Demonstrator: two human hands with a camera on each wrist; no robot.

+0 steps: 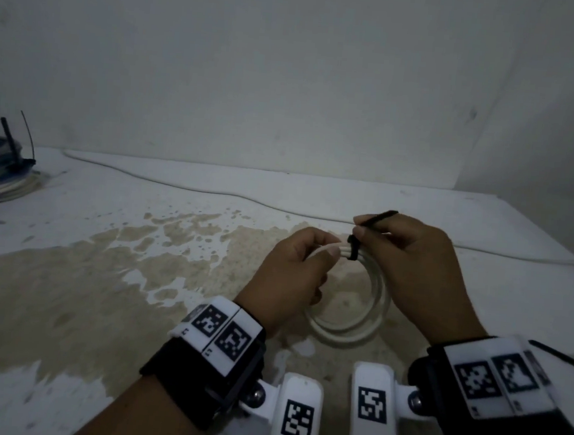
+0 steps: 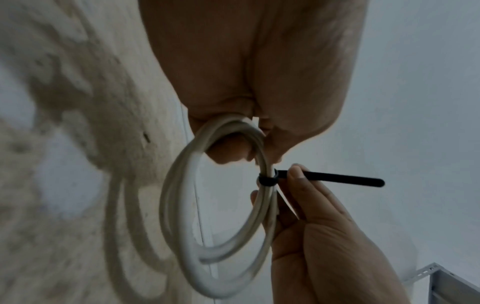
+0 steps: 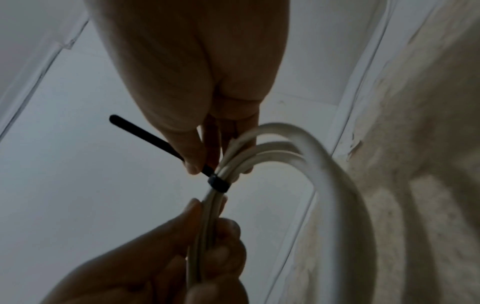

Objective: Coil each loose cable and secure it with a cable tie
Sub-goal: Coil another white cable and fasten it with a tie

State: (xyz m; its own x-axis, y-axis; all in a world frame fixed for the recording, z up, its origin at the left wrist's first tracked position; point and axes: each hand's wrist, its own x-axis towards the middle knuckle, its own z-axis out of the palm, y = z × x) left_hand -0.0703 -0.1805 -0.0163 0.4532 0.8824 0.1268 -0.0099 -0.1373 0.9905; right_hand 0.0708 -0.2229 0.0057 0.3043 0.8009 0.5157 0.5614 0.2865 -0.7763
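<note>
Coil: white round plastic cable coil (image 1: 350, 311), held just above the stained tabletop (image 1: 102, 271).
Left hand (image 1: 291, 272): grip pinches the bunched turns beside the tie.
Right hand (image 1: 419, 262): grip pinches the black flat plastic cable tie (image 2: 330, 179) tail.
Technique: pull the tail straight away from the head; keep turns bunched.

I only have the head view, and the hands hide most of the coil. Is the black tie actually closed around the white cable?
Observer: Yes. In the left wrist view the cable tie forms a closed band around the bunched strands of the white cable coil.
Operator: Which hand has the tail?
Observer: The right hand pinches the tail beside the band; the free end sticks out past its fingers.
Operator: And the left?
Observer: The left hand has its grip on the strands just beside the band.
</note>
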